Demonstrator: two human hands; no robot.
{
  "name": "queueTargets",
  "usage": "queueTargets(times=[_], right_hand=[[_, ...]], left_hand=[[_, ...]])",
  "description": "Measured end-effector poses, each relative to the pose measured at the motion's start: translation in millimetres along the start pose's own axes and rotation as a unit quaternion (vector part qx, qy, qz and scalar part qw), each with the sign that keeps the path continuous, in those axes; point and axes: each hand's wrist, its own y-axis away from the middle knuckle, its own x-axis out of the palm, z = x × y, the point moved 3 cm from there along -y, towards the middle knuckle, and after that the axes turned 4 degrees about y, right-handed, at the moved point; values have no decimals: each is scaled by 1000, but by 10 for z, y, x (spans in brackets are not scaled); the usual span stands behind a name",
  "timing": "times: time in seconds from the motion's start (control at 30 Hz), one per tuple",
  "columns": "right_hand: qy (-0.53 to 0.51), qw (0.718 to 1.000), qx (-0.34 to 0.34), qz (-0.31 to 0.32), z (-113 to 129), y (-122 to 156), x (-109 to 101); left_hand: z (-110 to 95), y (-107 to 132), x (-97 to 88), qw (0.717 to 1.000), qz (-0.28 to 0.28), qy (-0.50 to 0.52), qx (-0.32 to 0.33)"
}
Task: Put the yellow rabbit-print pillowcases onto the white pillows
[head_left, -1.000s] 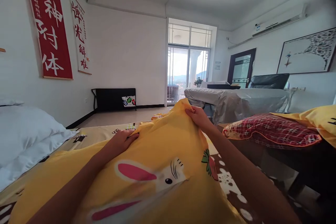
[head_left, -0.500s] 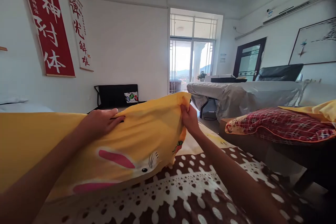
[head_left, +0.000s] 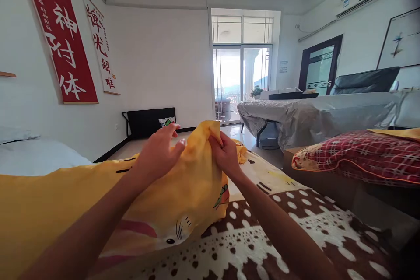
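Corner of the yellow cloth point(head_left: 193, 175) raised in the right hand point(head_left: 226, 153); left hand point(head_left: 160, 153) open

We have the cloth lying across the patterned blanket point(head_left: 243, 236), from its left side toward its far edge, with the rabbit print point(head_left: 179, 230) on the near face. Our right hand is closed on the corner, thumb pressed to fingers; this pinch presumably keeps the corner upright and the near face hanging taut. Our left hand is spread, thumb apart, gripping nothing; we cannot tell whether its palm touches the fabric. Its place over the upper fold seems suited to steadying it. The plaid cushion point(head_left: 367, 157) sits beyond the blanket's right edge, well apart from the cloth.
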Motion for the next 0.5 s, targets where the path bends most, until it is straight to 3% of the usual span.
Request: queueTargets(times=[0.1,0.17,0.3,0.5], right_hand=[[-52,998,32,-20,121,-28,-114],[-113,991,63,-38,153,-28,-195],[-182,977,109,-2,71,29,-264],[-205,966,146,62,-171,179,-236]], left_hand=[[-399,-124,306,998,19,58,-10],[-511,-144,483,993,62,99,9],[-469,-113,681,973,129,187,33],[-435,-255,656,952,163,257,33]])
